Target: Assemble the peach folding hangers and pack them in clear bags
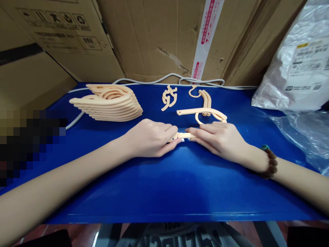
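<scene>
My left hand (151,138) and my right hand (218,139) meet at the middle of a blue table (164,185), each pinching one end of a small peach plastic hanger part (183,136). Both hands have their fingers closed round it and rest on the table top. Just behind my right hand lies a peach hanger arm with its hook (203,113). Further back are a curved peach piece (205,97) and a small tangle of hooks (169,97). A stack of several folded peach hangers (110,103) sits at the back left.
Cardboard boxes (154,34) wall off the back of the table. A white cable (164,79) runs along the back edge. White and clear plastic bags (298,65) fill the right side. A beaded bracelet (269,163) is on my right wrist.
</scene>
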A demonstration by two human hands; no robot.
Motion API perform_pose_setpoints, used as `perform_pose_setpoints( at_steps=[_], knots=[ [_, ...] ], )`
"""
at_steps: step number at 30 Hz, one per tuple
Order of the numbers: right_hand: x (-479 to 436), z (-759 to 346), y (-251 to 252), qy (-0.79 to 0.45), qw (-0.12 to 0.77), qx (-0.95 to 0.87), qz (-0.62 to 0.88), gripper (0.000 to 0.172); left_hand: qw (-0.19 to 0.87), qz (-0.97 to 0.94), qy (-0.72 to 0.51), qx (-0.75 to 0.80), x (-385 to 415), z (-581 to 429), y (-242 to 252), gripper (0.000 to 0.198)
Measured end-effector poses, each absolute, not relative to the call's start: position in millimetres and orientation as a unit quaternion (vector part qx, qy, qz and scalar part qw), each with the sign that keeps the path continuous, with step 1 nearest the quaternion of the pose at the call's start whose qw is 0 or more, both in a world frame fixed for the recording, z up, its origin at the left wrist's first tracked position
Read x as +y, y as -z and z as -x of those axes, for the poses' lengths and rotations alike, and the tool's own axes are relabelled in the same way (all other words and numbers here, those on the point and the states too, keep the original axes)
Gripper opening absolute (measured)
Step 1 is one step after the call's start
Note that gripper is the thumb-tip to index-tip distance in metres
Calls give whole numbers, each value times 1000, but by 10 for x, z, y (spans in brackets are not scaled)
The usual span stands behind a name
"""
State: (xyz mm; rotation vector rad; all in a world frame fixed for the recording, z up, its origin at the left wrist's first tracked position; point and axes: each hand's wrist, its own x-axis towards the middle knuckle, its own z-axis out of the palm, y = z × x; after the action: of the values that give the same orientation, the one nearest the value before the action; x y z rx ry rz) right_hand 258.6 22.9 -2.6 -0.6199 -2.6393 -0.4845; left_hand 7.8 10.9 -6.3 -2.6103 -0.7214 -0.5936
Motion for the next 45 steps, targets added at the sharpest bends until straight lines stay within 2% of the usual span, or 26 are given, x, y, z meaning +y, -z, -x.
perform_pose_setpoints(
  at_steps=[7,16,21,31,45],
  knots=[
    [239,-2596,54,154,189,-939,241,32,163,919,203,-296,97,-115,91,33],
    [242,-2607,48,150,185,-945,223,32,175,927,205,-260,99,-93,68,36],
    [235,-2609,54,146,193,-938,247,32,190,904,202,-326,48,-135,71,33],
    [246,-2593,11,160,237,-927,244,25,226,883,218,-348,-4,-157,37,32],
    [288,-2593,-50,71,307,-861,400,16,252,855,217,-397,11,-129,14,34]
  ],
)
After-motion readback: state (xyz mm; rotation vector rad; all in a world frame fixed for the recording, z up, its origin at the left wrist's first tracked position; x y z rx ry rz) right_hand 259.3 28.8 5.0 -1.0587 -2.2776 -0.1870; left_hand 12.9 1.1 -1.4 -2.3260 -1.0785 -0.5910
